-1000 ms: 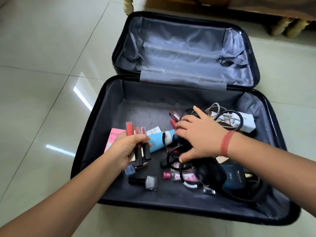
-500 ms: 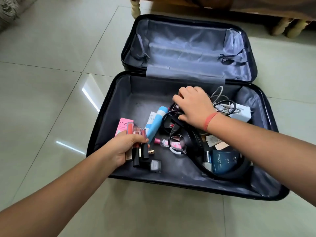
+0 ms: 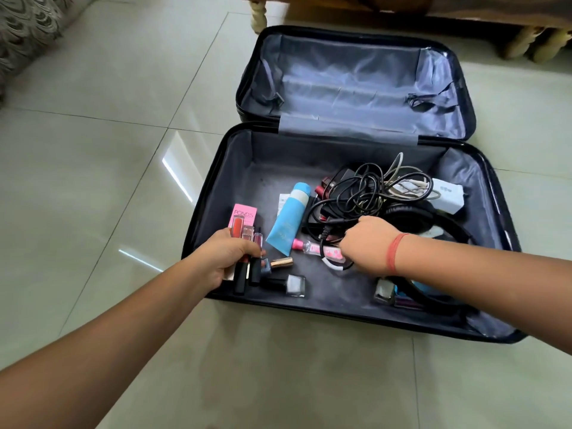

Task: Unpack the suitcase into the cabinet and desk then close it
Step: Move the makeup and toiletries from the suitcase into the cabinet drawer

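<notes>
Tiled floor [image 3: 123, 150], suitcase [image 3: 223, 181] open; left hand [image 3: 223, 252] grips lipsticks [image 3: 237, 227]

Glossy pale grey-green tiled floor [image 3: 93, 150] fills most of the view, its large square tiles divided by thin dark grout lines [image 3: 83, 117]. A bright white streak of reflected light [image 3: 178, 178] lies on one tile left of centre, with a smaller, fainter streak [image 3: 139, 260] below it. In the top left corner, grey and cream fabric [image 3: 28, 29] with a wavy scalloped pattern meets the floor. Along the top edge runs a dark brown wooden piece of furniture [image 3: 464, 7], only its lower border visible. One pale turned wooden leg [image 3: 258, 17] stands on the tiles near top centre; more turned legs [image 3: 538, 44] stand in shadow at the top right
</notes>
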